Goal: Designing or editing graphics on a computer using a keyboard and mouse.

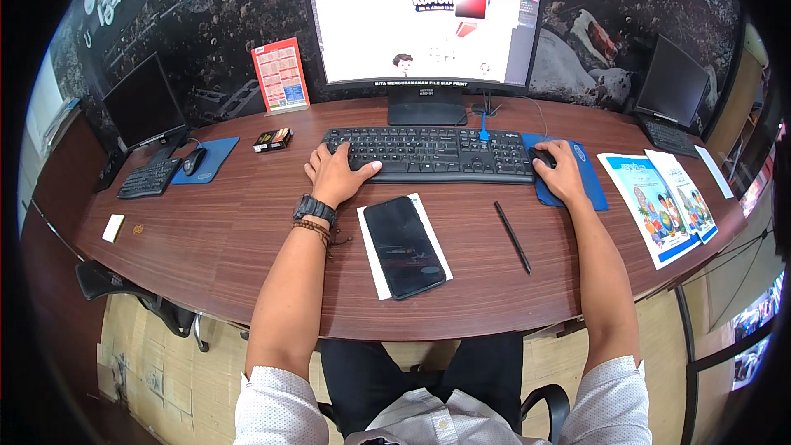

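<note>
My left hand rests on the left end of a black keyboard, its fingers spread over the keys and the thumb stretched along the front edge. A dark watch and a beaded bracelet circle that wrist. At the keyboard's right end, my right hand is wrapped over a black computer mouse on a blue mouse pad. Behind the keyboard a wide monitor is lit, with a design program, cartoon figures and a red colour panel on it.
A black phone lies on white paper before the keyboard, with a black stylus to its right. Printed booklets lie at right. A desk calendar, small box and second monitor stand left.
</note>
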Available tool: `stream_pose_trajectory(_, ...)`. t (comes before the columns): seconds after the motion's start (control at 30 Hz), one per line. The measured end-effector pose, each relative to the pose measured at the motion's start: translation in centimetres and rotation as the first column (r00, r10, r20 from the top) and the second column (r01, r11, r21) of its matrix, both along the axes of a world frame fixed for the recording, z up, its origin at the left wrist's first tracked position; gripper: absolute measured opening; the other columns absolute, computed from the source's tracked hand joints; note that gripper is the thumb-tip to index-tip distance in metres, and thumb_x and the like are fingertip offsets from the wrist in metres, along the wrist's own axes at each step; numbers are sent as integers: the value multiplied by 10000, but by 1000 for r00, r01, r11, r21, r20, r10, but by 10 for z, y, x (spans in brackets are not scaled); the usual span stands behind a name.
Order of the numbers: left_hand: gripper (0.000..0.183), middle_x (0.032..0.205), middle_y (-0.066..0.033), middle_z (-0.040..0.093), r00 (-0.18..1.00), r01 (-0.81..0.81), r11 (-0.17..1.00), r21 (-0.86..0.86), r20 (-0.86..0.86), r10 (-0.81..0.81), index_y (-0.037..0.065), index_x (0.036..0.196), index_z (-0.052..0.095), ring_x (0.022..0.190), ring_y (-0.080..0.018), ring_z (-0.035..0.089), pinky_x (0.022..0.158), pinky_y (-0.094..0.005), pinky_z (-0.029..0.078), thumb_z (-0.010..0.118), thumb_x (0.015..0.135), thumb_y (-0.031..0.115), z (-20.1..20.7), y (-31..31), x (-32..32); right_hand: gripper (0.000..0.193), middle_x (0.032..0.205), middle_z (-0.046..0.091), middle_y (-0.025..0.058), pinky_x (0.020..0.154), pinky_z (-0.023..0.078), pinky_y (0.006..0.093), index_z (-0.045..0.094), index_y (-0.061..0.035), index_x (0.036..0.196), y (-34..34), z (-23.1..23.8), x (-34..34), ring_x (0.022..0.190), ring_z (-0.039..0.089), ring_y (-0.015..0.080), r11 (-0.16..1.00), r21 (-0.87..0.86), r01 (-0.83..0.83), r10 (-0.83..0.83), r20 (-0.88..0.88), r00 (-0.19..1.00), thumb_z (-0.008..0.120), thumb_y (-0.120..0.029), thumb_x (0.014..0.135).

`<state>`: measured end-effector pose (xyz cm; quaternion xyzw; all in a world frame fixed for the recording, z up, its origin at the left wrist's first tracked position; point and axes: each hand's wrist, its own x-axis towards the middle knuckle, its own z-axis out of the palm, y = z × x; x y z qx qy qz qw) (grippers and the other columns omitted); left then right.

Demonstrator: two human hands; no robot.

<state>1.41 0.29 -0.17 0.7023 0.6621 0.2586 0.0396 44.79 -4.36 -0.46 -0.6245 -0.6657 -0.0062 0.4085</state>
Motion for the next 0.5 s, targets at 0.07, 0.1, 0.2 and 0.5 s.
stream_pose_trajectory(0.07, 952, 1427, -318, 363, 1000, -1, 1000, -7, -9, 1, 16, 1391, 517, 1378, -465, 250, 1125, -595, 141, 684, 754, 703, 0, 1, 0, 336, 1169, 579, 137, 964, 471, 401, 676, -64, 1124, 0, 0, 1, 1117, 585, 335, 1000, 5, -1, 1, 1, 1000, 682, -191, 813)
stream_pose_trajectory(0.1, 956, 1427, -318, 363, 1000, -2, 1000, -11, -11, 2, 15, 1392, 516, 1381, -465, 245, 1124, -599, 139, 678, 755, 709, -1, 1, 0, 338, 1169, 579, 137, 965, 471, 400, 676, -63, 1126, 0, 0, 1, 1117, 586, 335, 1000, 9, -2, 2, 1, 1000, 683, -191, 813)
stream_pose_trajectory(0.2, 958, 1426, -317, 363, 1000, -1, 1000, -16, -14, 0, 13, 1393, 514, 1387, -465, 236, 1123, -608, 135, 672, 759, 714, -1, 2, 0, 338, 1171, 579, 137, 965, 471, 401, 676, -64, 1127, 0, 0, 1, 1118, 586, 332, 1000, 9, 1, -1, 4, 1000, 684, -191, 814)
stream_pose_trajectory(0.5, 943, 1427, -312, 362, 1000, 3, 1000, -18, -8, -3, 8, 1383, 521, 1388, -462, 230, 1122, -620, 123, 669, 768, 707, -1, 0, 0, 349, 1198, 575, 135, 962, 475, 412, 676, -75, 1137, -1, 0, 0, 1134, 583, 337, 1000, -7, 6, -6, 14, 1000, 697, -234, 827)
